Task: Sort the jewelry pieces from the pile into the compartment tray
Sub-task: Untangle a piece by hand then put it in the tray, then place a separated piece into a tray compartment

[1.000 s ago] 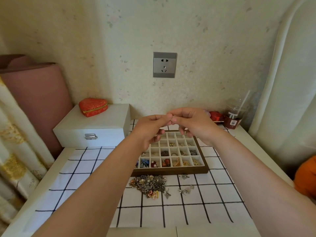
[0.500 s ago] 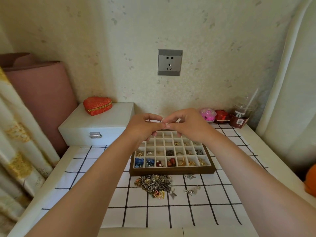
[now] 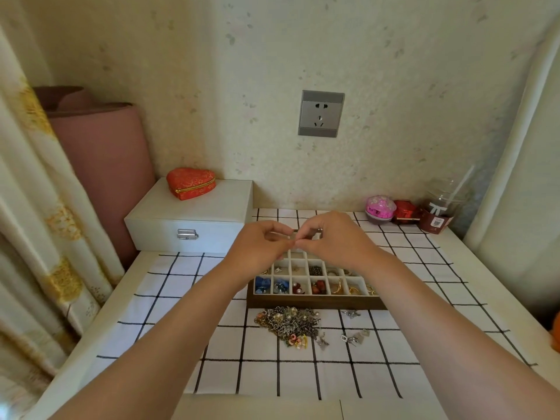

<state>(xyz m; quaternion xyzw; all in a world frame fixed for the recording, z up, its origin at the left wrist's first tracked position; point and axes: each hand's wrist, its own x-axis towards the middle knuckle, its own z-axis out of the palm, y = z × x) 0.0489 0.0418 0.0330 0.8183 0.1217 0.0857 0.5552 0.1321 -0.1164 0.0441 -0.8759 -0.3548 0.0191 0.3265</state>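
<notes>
Checked-cloth tabletop (image 3: 169,313): jewelry pile (image 3: 288,324) sits just in front of compartment tray (image 3: 315,302), near rows part-filled. Over tray's far rows, left grip (image 3: 257,250) & right grip (image 3: 336,241) pinch tip to tip; can't tell what's btwn. Prob. separating a piece; next: drop into matching compartment.

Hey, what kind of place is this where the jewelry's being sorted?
Probably a home, perhaps a bedroom corner: a checked cloth on a table against a papered wall, a flowered curtain on the left, a white jewelry box and a takeaway cup at the back.
</notes>
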